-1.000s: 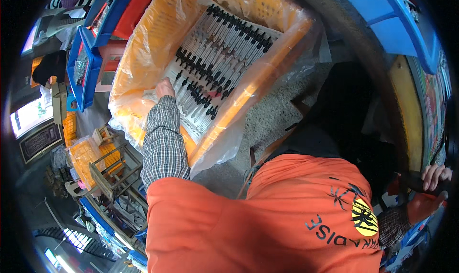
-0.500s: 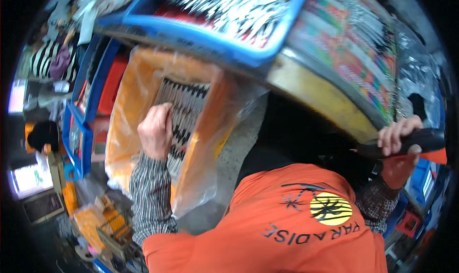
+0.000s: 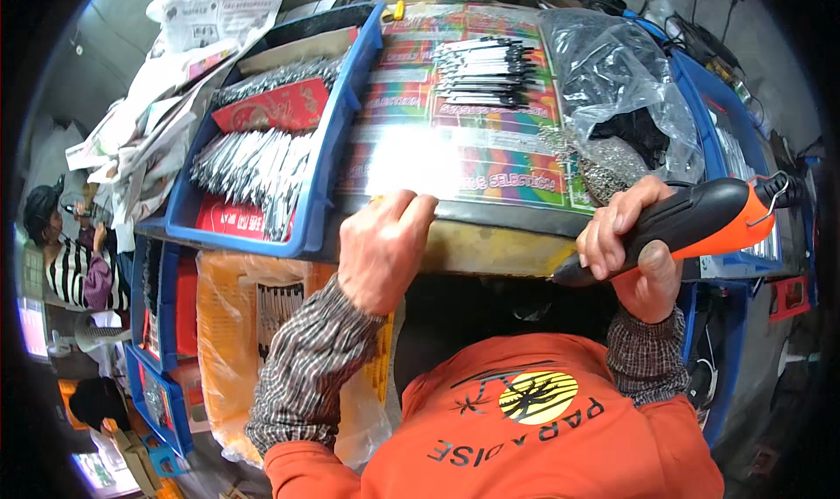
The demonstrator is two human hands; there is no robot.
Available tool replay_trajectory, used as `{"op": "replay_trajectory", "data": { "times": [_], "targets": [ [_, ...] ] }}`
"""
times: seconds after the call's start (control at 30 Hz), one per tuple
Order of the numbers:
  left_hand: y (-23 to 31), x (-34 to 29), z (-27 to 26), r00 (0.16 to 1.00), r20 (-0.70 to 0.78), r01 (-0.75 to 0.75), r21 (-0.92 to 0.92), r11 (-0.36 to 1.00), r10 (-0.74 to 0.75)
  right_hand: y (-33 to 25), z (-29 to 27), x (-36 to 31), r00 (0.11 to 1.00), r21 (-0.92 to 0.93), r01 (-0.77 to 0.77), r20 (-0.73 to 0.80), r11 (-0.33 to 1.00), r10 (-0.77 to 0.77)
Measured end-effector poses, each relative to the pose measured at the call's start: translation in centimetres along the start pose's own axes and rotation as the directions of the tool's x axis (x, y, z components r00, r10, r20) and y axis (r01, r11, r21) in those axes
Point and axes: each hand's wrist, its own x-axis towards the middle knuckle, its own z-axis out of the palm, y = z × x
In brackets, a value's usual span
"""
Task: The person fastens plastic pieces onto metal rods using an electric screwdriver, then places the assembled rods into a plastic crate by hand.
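My right hand (image 3: 632, 250) is wrapped round a black and orange electric screwdriver (image 3: 691, 222), whose thin bit points left past the table's front edge. My left hand (image 3: 385, 247) is closed, knuckles up, above the front edge of the table beside the blue tray. Its fingertips are curled out of sight, so what they hold, if anything, is hidden. Beyond the hands, a row of slim white-and-black pen-like pieces (image 3: 486, 72) lies on the colourful printed mat (image 3: 389, 105). A heap of small metal screws (image 3: 610, 168) spills from a clear plastic bag (image 3: 604, 62).
At the left, a blue tray (image 3: 328, 162) holds many slim metallic pieces and red card. Below it stands an orange crate (image 3: 226, 324) lined with plastic, with more slim pieces inside. Newspapers (image 3: 131, 140) lie behind the tray. Another blue bin (image 3: 700, 92) is at the right.
My view has swung up towards the table. My left hand has moved from over the orange crate to the table's front edge. The screwdriver remains in my right hand.
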Motion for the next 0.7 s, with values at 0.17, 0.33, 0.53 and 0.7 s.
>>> {"op": "replay_trajectory", "data": {
  "times": [0.17, 0.33, 0.53, 0.7],
  "targets": [
    [-1.6, 5.7, 3.9, 0.999, 0.045, -0.017, 0.039, 0.999, 0.016, -0.2, -0.7, 0.0, 0.999, 0.058, -0.004, -0.042, 0.998, 0.007],
    [-2.6, 10.1, 7.2, 0.994, 0.104, 0.015, 0.015, 1.0, -0.017, -0.6, -1.0, 0.1, 0.996, 0.111, -0.043, -0.068, 0.993, 0.05],
    [-2.9, 13.0, 10.5, 0.988, 0.13, -0.097, 0.098, 0.99, 0.083, -0.6, -1.5, 0.0, 0.994, 0.145, -0.05, -0.084, 0.988, 0.063],
    [-3.0, 13.5, 12.3, 0.988, 0.133, -0.096, 0.147, 0.985, 0.076, -0.6, -1.9, 0.2, 0.994, 0.142, -0.044, -0.088, 0.989, 0.057]
  ]
}}
